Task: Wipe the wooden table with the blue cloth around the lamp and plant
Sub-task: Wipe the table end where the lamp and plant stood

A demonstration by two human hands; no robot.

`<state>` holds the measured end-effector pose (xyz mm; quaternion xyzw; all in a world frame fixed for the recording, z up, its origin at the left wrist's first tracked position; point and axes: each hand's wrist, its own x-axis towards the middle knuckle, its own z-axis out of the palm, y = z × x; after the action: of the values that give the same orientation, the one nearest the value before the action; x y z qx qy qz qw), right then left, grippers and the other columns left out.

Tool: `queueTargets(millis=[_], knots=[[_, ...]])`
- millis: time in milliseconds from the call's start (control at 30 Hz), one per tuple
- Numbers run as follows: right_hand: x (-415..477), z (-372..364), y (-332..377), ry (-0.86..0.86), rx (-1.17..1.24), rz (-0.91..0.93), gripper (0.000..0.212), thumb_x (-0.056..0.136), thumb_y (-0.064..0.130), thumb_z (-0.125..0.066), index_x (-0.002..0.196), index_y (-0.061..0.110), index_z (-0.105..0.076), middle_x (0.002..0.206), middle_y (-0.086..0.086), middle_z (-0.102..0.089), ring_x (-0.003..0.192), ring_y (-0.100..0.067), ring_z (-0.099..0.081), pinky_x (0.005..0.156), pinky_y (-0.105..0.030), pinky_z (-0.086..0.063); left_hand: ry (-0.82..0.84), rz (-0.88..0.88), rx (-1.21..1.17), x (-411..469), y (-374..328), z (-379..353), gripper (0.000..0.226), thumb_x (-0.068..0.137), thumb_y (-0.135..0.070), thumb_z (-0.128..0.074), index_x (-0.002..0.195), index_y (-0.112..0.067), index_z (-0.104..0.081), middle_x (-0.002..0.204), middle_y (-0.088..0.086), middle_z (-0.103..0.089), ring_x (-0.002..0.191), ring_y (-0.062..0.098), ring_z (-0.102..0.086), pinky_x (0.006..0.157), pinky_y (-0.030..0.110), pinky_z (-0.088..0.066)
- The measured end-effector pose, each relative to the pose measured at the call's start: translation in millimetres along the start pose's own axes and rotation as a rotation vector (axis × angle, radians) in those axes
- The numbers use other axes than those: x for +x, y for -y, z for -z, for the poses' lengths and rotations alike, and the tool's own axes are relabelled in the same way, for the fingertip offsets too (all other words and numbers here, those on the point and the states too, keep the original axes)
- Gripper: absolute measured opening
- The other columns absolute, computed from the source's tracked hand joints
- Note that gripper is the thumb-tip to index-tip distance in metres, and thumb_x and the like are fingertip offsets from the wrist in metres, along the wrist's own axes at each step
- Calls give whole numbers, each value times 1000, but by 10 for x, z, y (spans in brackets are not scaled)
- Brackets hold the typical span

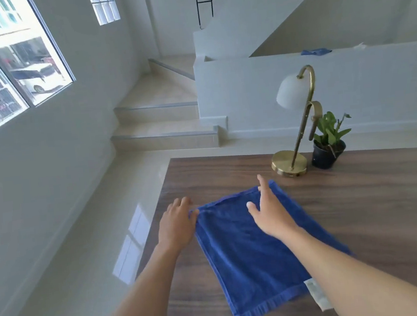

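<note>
A blue cloth [250, 251] lies spread flat on the wooden table [375, 212], near its left edge. My left hand [175, 223] rests at the cloth's far left corner, thumb touching the hem, fingers apart. My right hand [272, 210] is over the cloth's far edge with fingers spread, gripping nothing. A brass lamp [294, 148] with a white shade stands at the table's far side, just beyond the cloth. A small plant [329, 142] in a black pot stands right beside the lamp's base.
The table's left edge drops to a glossy tiled floor [94, 234]. Steps [163, 134] rise beyond the table, with a low white wall [349, 86] behind the lamp. Another blue cloth [316, 51] lies on that wall's top. A white label [317, 293] shows at the cloth's near right corner.
</note>
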<state>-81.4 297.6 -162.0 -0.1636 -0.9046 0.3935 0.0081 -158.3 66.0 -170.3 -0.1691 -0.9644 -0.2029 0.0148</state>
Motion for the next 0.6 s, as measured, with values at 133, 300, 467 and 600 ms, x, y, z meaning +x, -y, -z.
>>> queueTargets(millis=[133, 300, 467, 600], knots=[[-71, -667, -183, -69, -537, -122, 74, 100, 54, -24, 155, 8, -3, 164, -11, -3, 150, -30, 5, 121, -50, 2, 64, -92, 59, -6, 368, -360, 50, 95, -50, -34, 135, -23, -45, 140, -4, -45, 132, 19, -37, 108, 34, -27], [334, -840, -12, -95, -661, -212, 78, 97, 56, -14, 154, 5, 4, 163, -13, 9, 149, -34, 12, 119, -55, 8, -51, -137, 37, 82, 477, -466, 59, 97, -54, -24, 142, -20, -40, 137, -2, -47, 130, 19, -36, 111, 33, -22], [1327, -881, 193, -92, -651, -191, 75, 98, 54, -18, 155, 8, -5, 164, -11, 3, 150, -32, 6, 118, -56, 4, -57, -137, 59, 103, 518, -483, 63, 96, -54, -27, 144, -14, -39, 137, 2, -49, 129, 22, -41, 109, 37, -28], [1714, -936, 289, -72, -629, 66, 65, 97, 53, -30, 151, 16, -28, 160, -4, -22, 148, -28, -16, 118, -48, -13, -79, -140, 70, 95, 459, -503, 57, 96, -49, -35, 134, -10, -51, 132, 4, -54, 127, 23, -41, 107, 36, -25]])
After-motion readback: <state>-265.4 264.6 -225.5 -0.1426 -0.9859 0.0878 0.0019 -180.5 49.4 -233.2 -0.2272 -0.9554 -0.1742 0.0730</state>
